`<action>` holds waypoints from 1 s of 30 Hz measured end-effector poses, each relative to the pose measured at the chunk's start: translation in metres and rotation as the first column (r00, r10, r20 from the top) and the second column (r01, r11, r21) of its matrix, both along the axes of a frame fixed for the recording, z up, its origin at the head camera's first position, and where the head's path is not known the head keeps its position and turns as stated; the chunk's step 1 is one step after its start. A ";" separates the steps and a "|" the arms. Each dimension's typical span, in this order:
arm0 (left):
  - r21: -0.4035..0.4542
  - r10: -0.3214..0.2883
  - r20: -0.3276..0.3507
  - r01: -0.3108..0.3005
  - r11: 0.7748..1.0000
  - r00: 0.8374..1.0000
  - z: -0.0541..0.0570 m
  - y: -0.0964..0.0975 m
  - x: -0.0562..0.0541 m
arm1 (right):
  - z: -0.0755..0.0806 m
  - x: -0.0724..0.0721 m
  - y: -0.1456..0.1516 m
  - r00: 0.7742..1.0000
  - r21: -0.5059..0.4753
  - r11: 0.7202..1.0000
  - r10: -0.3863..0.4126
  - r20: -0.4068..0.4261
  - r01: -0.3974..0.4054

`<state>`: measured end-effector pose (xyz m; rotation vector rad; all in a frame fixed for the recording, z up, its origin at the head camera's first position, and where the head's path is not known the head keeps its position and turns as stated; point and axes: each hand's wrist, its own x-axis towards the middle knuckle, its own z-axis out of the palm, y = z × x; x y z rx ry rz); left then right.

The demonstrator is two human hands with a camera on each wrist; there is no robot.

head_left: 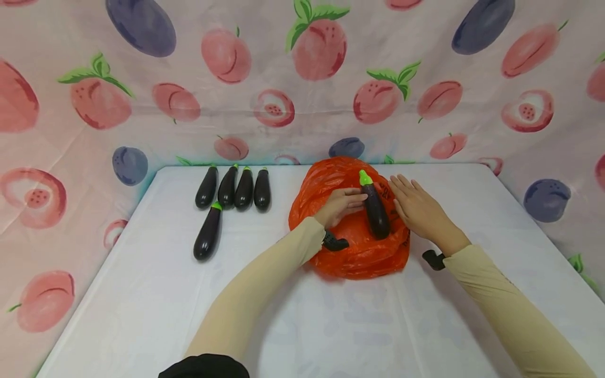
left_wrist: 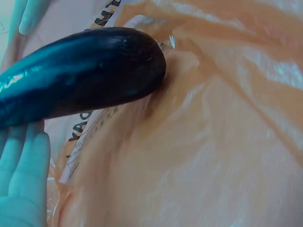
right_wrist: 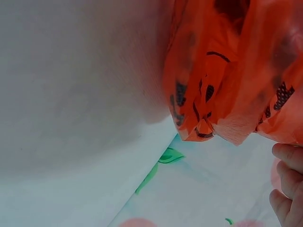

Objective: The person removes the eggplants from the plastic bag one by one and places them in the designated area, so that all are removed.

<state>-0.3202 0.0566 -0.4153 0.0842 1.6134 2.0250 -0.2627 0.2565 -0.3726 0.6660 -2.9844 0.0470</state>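
A dark purple eggplant (head_left: 375,212) with a bright green cap lies over the mouth of the orange plastic bag (head_left: 347,260). My left hand (head_left: 340,205) is at the eggplant's left side, its fingertips against the skin. In the left wrist view its fingers (left_wrist: 26,168) run straight up to the eggplant (left_wrist: 90,71), whose rounded end is over the bag. On the other side my right hand (head_left: 420,210) is held flat with fingers extended, at the bag's right edge. In the right wrist view its fingertips (right_wrist: 288,179) are beside the bag (right_wrist: 208,94).
Several eggplants (head_left: 243,189) stand in a row at the table's back left, and one more eggplant (head_left: 207,233) lies in front of them. A white cloth covers the table (head_left: 359,331). Behind rises a fruit-printed curtain (head_left: 227,110).
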 end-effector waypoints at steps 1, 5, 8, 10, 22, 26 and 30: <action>0.001 -0.008 -0.016 0.008 1.000 1.000 0.000 -0.001 0.000 | 0.000 0.000 0.000 1.000 0.000 1.000 0.000 0.001 0.000; 0.004 -0.027 -0.061 0.027 1.000 0.998 0.001 -0.003 -0.001 | -0.001 0.000 0.001 1.000 0.006 1.000 -0.003 0.007 0.003; 0.004 -0.043 -0.090 0.043 0.999 0.995 0.004 -0.006 -0.001 | -0.001 0.000 0.001 1.000 -0.003 1.000 -0.004 0.000 0.004; 0.007 -0.054 -0.110 0.055 0.998 0.992 0.008 -0.009 -0.001 | -0.002 0.001 0.001 1.000 -0.010 1.000 -0.008 -0.006 0.008; -0.012 -0.079 -0.222 0.078 0.997 0.972 0.044 -0.039 0.002 | -0.005 0.002 0.002 0.999 -0.023 1.000 0.007 -0.042 -0.008; -0.010 -0.065 -0.220 0.064 0.998 0.973 0.057 -0.052 0.005 | -0.005 0.002 0.001 0.999 -0.009 1.000 0.012 -0.031 -0.012; -0.027 -0.071 -0.229 0.067 0.997 0.971 0.066 -0.065 0.007 | -0.003 0.002 0.000 0.999 0.005 1.000 0.024 -0.048 -0.023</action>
